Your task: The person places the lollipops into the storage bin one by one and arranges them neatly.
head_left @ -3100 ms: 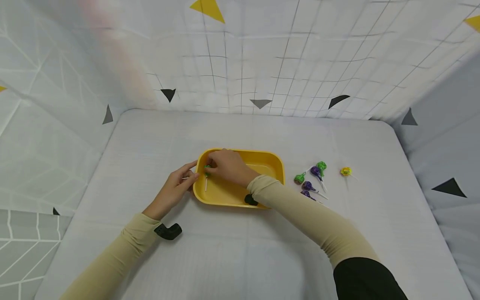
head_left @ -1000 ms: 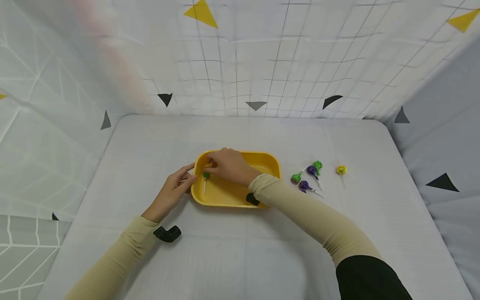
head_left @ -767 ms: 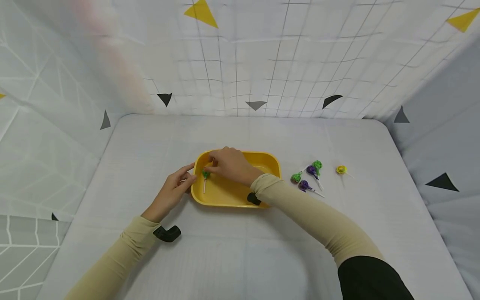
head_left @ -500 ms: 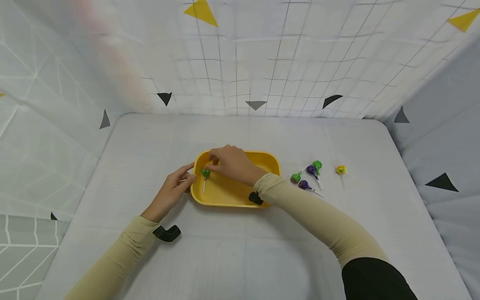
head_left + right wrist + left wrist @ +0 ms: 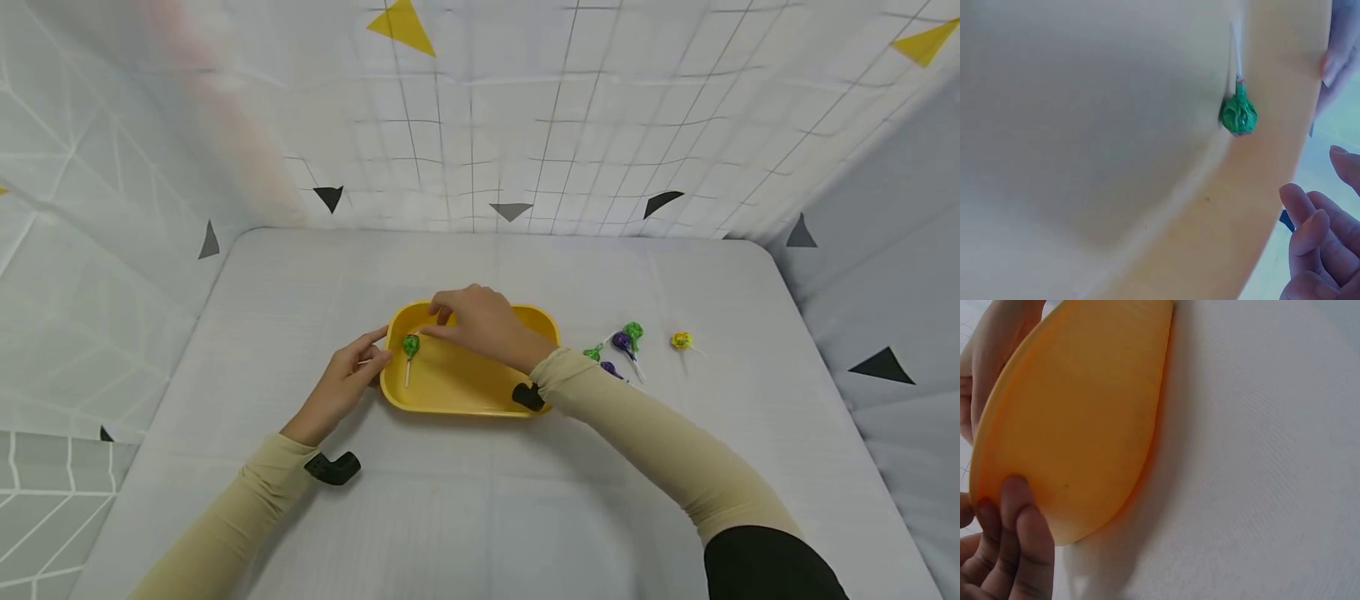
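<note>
A yellow tray sits mid-table. Inside, near its left end, a green-wrapped lollipop lies with its white stick pointing toward the person. My left hand grips the tray's left rim; in the left wrist view, fingertips press the outer wall. Above the back part of the tray hovers my right hand, fingers loosely bent and holding nothing, just right of that lollipop. The right wrist view shows the green lollipop apart from my right hand's fingers.
Right of the tray lie purple and green lollipops, close together, partly hidden by the right sleeve. A yellow lollipop lies farther right by itself. White sheeting with a grid rises behind the table.
My right hand has let go of the green lollipop and moved up and right, leaving it in full view in the tray. My left hand has stayed on the rim.
</note>
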